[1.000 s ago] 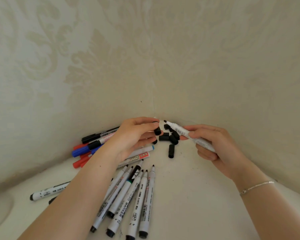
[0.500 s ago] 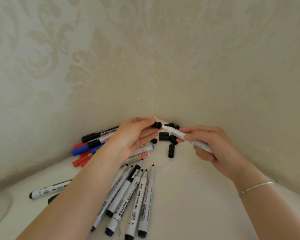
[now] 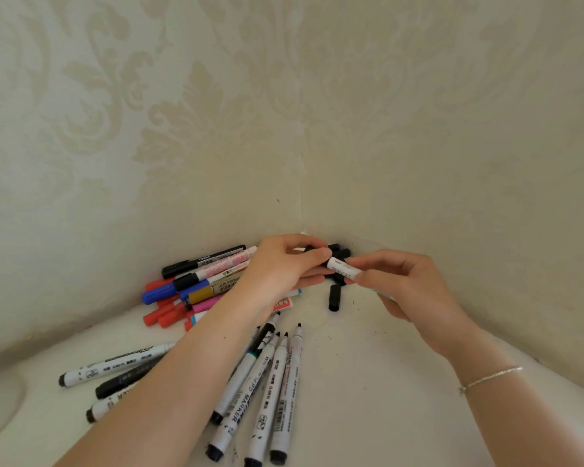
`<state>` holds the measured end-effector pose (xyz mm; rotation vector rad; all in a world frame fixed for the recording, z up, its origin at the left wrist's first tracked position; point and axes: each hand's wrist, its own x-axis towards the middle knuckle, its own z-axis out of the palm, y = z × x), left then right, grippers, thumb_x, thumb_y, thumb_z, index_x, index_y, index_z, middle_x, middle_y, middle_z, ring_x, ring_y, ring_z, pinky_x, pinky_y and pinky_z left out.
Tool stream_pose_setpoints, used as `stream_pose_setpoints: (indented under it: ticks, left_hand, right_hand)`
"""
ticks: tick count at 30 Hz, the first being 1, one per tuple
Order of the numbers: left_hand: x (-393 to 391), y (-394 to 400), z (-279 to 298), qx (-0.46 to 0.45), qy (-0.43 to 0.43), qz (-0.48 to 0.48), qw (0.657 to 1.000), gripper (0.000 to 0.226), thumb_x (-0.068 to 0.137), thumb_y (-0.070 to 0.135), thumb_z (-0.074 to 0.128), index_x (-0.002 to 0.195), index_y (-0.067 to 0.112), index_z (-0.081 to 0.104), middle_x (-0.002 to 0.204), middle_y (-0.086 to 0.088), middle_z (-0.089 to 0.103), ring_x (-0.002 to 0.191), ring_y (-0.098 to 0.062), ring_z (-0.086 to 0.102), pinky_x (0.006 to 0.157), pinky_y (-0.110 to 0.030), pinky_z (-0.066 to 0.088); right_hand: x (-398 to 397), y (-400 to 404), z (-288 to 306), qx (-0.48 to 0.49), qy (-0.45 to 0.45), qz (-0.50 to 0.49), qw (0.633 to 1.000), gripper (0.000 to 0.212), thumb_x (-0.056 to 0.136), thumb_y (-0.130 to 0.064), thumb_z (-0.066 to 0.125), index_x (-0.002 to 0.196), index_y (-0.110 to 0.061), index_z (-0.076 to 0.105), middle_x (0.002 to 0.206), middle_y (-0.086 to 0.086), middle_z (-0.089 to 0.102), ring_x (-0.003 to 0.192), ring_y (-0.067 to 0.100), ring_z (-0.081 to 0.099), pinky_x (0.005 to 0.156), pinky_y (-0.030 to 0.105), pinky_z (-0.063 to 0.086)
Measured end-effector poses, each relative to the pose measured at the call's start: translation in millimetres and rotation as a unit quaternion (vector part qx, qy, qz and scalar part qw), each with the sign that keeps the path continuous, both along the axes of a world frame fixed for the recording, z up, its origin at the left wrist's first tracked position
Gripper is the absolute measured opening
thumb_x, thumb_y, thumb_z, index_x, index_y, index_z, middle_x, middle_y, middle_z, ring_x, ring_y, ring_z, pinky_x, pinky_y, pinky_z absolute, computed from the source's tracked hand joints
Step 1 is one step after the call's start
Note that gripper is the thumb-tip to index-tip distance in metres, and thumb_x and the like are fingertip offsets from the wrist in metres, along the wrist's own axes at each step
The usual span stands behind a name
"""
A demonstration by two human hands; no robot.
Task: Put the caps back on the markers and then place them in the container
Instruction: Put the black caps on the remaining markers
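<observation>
Capping under way: my left hand [image 3: 284, 264] pinches a black cap [image 3: 312, 248] onto the white marker [image 3: 346, 269] gripped by my right hand [image 3: 405, 284]. Five uncapped markers [image 3: 267, 385] lie near me; loose caps [image 3: 334, 297] crowd the worktop [image 3: 368, 382] corner (walls close). No container visible.
</observation>
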<state>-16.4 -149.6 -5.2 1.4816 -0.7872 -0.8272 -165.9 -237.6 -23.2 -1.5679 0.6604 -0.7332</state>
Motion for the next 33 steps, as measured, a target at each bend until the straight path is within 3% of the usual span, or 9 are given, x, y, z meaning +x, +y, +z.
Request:
stream_pose_setpoints:
  ticks: [3,9,13,16,20,26,29,31,33]
  left_hand:
    - [2.7,1.6,1.3,-0.001,0.024,-0.012,1.000,0.015,0.085,0.006,0.069,0.099,0.008,0.070,0.093,-0.010,0.075,0.086,-0.018,0.073,0.075,-0.024,0.059]
    - [7.3,2.6,1.8,-0.010,0.053,-0.012,0.998,0.019,0.084,0.007,0.071,0.103,0.009,0.069,0.093,-0.008,0.076,0.089,-0.018,0.073,0.083,-0.030,0.058]
    - [20.6,0.6,-8.4,0.073,-0.156,0.062,0.983,0.013,0.081,0.020,0.075,0.093,0.021,0.071,0.089,0.000,0.072,0.081,-0.009,0.068,0.080,-0.026,0.054]
    - [15.3,-0.2,-20.5,0.161,-0.292,-0.012,0.943,0.013,0.074,0.025,0.079,0.083,0.025,0.070,0.082,-0.003,0.070,0.070,-0.012,0.063,0.065,-0.021,0.046]
    - [8.0,-5.5,-31.3,0.208,-0.385,-0.042,0.898,0.021,0.071,0.028,0.079,0.083,0.022,0.063,0.084,0.005,0.068,0.080,-0.013,0.066,0.077,-0.032,0.056]
    - [2.9,-6.3,-34.2,0.197,-0.488,-0.112,0.843,0.040,0.091,0.034,0.057,0.129,0.043,0.049,0.111,0.012,0.054,0.109,-0.009,0.052,0.100,-0.036,0.038]
    - [-1.0,-8.1,-36.7,0.201,-0.567,-0.129,0.788,0.028,0.095,0.040,0.049,0.121,0.042,0.058,0.113,0.010,0.056,0.109,-0.013,0.049,0.094,-0.034,0.031]
    - [-1.9,-8.1,-38.0,0.177,-0.572,-0.110,0.794,0.017,0.093,0.034,0.054,0.104,0.033,0.067,0.105,0.011,0.062,0.102,-0.012,0.054,0.095,-0.032,0.033]
    - [-1.5,-9.0,-36.3,0.136,-0.531,-0.071,0.833,0.006,0.090,0.025,0.059,0.092,0.029,0.064,0.098,0.012,0.066,0.096,-0.011,0.060,0.093,-0.032,0.042]
  right_hand:
    - [0.8,2.2,-0.6,-0.033,0.000,-0.005,0.999,0.019,0.081,0.000,0.064,0.090,-0.012,0.075,0.083,0.010,0.073,0.036,0.002,0.039,0.037,0.009,0.026]
    - [-2.2,-4.0,1.7,0.012,0.001,0.008,1.000,0.019,0.080,-0.002,0.064,0.091,-0.012,0.076,0.079,0.013,0.072,0.040,0.010,0.024,0.038,0.016,0.019]
    - [-7.6,-16.9,-3.1,0.017,0.013,-0.052,0.998,0.017,0.076,-0.003,0.066,0.084,-0.013,0.077,0.079,0.025,0.060,0.041,0.012,0.024,0.038,0.018,0.017]
    - [-7.2,-22.1,-8.9,0.021,0.006,-0.099,0.995,0.016,0.076,-0.007,0.067,0.085,-0.017,0.075,0.087,0.024,0.062,0.040,0.012,0.026,0.039,0.019,0.020]
    - [-6.1,-22.3,-10.3,0.021,0.000,-0.105,0.994,0.016,0.078,-0.007,0.066,0.088,-0.017,0.074,0.086,0.020,0.062,0.044,0.014,0.028,0.044,0.024,0.022]
    - [-6.1,-22.3,-8.9,0.023,-0.007,-0.097,0.995,0.016,0.079,-0.006,0.066,0.089,-0.015,0.074,0.079,0.014,0.058,0.044,0.015,0.027,0.044,0.025,0.021]
    - [-6.4,-21.3,-8.1,0.028,-0.008,-0.096,0.995,0.017,0.079,-0.005,0.065,0.090,-0.014,0.074,0.082,0.014,0.061,0.043,0.015,0.027,0.044,0.025,0.021]
    - [-7.1,-20.5,-7.8,0.028,-0.007,-0.093,0.995,0.017,0.078,-0.006,0.066,0.090,-0.015,0.074,0.084,0.017,0.061,0.043,0.015,0.027,0.045,0.026,0.021]
    - [-7.6,-20.0,-7.0,0.029,-0.011,-0.091,0.995,0.017,0.078,-0.007,0.065,0.091,-0.015,0.074,0.087,0.019,0.065,0.043,0.014,0.027,0.044,0.026,0.021]
